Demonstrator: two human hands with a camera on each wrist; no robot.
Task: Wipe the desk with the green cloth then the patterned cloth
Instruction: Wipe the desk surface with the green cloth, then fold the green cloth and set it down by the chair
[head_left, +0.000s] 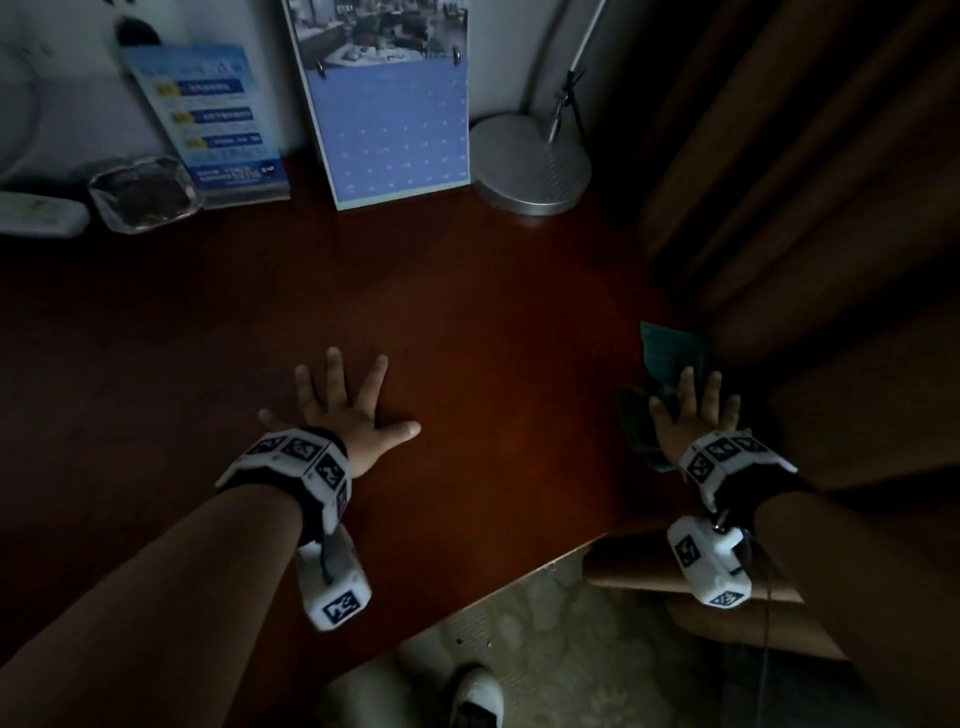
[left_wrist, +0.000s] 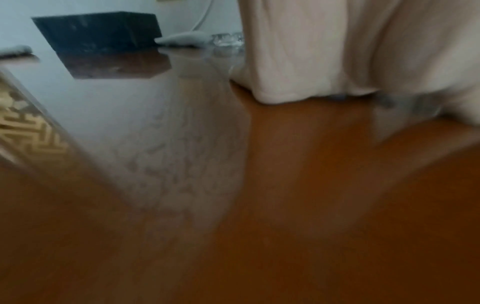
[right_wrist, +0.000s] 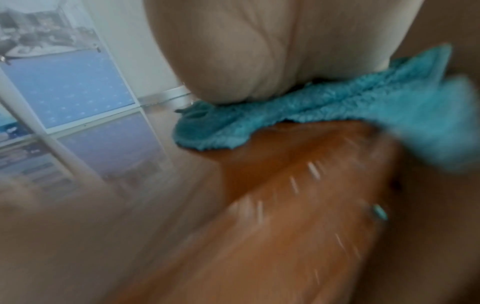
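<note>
The dark red-brown wooden desk (head_left: 467, 322) fills the head view. My left hand (head_left: 343, 400) lies palm down on its bare middle, fingers spread and straight, holding nothing. At the desk's right edge, against the curtain, my right hand (head_left: 693, 405) presses flat on the green cloth (head_left: 665, 348) with straight, spread fingers. The cloth sticks out beyond the fingertips and to the left of the palm. In the right wrist view this teal terry cloth (right_wrist: 337, 115) lies crumpled under the curtain's hem. I see no patterned cloth in any view.
Along the back wall stand a blue calendar (head_left: 395, 130), a round silver lamp base (head_left: 532, 166), a leaflet stand (head_left: 218, 124), a glass ashtray (head_left: 143, 195) and a white remote (head_left: 36, 213). A brown curtain (head_left: 805, 208) hangs at the right. The desk's front edge (head_left: 467, 597) runs diagonally.
</note>
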